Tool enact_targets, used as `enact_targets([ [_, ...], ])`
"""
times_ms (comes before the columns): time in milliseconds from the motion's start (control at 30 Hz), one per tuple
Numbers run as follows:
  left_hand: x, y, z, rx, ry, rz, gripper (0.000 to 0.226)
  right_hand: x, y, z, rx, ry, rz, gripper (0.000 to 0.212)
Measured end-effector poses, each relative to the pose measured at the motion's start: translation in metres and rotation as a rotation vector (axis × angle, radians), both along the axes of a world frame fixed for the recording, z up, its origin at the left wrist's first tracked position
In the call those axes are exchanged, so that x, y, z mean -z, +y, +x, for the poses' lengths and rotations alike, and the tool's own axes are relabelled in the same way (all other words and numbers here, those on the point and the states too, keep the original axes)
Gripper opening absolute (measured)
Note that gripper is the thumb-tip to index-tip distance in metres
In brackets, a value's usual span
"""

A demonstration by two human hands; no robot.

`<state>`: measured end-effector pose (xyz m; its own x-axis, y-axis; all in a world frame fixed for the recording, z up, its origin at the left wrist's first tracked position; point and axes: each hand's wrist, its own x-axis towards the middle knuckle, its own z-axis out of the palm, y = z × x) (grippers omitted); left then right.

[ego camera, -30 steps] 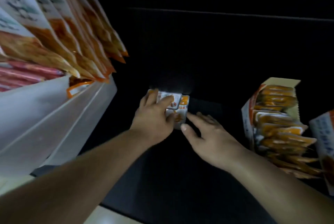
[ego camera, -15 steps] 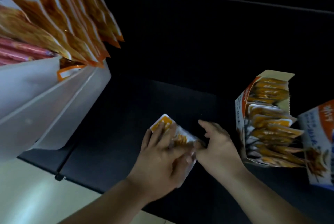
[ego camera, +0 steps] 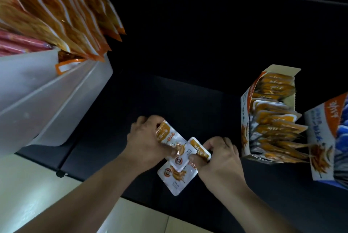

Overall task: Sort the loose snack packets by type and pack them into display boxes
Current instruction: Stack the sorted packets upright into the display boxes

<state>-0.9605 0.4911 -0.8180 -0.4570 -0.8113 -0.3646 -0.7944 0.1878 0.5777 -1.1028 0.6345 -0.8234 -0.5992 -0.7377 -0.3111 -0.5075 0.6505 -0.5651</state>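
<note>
We hold three snack packets (ego camera: 179, 154) over the dark desk (ego camera: 188, 101), with two display boxes (ego camera: 245, 120) to our right.
Our left hand (ego camera: 145, 144) grips the upper packet (ego camera: 166, 134), thumb laid across it. Our right hand (ego camera: 220, 159) pinches the second packet (ego camera: 199, 150) by its orange end. The third packet (ego camera: 175, 178) hangs beneath both, and we cannot tell which hand carries it. The open box (ego camera: 244, 104) stands on the desk, filled with a row of matching orange packets too overlapped to count. The second box (ego camera: 323, 138) is just beside it at the frame's edge, its contents hidden. At our left, one white bin (ego camera: 47, 101) holds several large orange pouches (ego camera: 56, 16) and some red packs (ego camera: 18, 44).
</note>
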Motion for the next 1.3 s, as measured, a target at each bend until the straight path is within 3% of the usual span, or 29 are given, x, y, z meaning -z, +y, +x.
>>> enact_targets([
  [167,-0.019,0.003,0.010,-0.102,0.374,0.199,0.035,-0.022,-0.002,0.001,0.143,-0.399,-0.222,0.014],
  [300,-0.058,0.002,0.012,0.054,0.500,0.297,0.055,-0.056,0.008,-0.004,0.180,-0.447,-0.458,0.023],
  [400,-0.091,0.006,-0.006,0.249,0.481,0.290,0.070,-0.081,0.022,-0.018,0.173,-0.433,-0.547,0.026],
  [533,-0.116,0.029,-0.051,0.326,0.574,0.199,0.055,-0.113,0.036,-0.041,0.230,-0.535,-0.661,0.018],
  [667,-0.132,0.040,-0.087,0.482,0.477,-0.135,0.052,-0.128,0.050,-0.065,0.203,-0.498,-0.682,0.023],
  [767,-0.150,0.050,-0.108,0.555,0.455,0.104,0.046,-0.132,0.060,-0.087,0.194,-0.496,-0.704,0.026],
  [833,-0.159,0.057,-0.120,0.551,0.397,0.121,0.046,-0.128,0.066,-0.106,0.243,-0.426,-0.738,0.026],
  [900,-0.165,0.053,-0.130,0.443,0.400,0.025,0.052,-0.115,0.069,-0.132,0.221,-0.176,-0.663,0.024],
  [967,-0.172,0.046,-0.141,0.330,0.447,-0.012,0.061,-0.104,0.071,-0.150,0.106,-0.014,-0.464,0.031],
  [1100,-0.177,0.040,-0.174,0.159,0.592,0.033,0.058,-0.101,0.073,-0.162,-0.026,-0.225,-0.235,0.062],
  [1200,-0.164,0.042,-0.195,0.043,0.651,0.133,0.040,-0.103,0.074,-0.163,-0.163,-0.107,-0.094,0.093],
  [1300,-0.143,0.049,-0.194,0.038,0.607,0.104,0.032,-0.103,0.074,-0.163,-0.210,-0.054,-0.050,0.118],
])
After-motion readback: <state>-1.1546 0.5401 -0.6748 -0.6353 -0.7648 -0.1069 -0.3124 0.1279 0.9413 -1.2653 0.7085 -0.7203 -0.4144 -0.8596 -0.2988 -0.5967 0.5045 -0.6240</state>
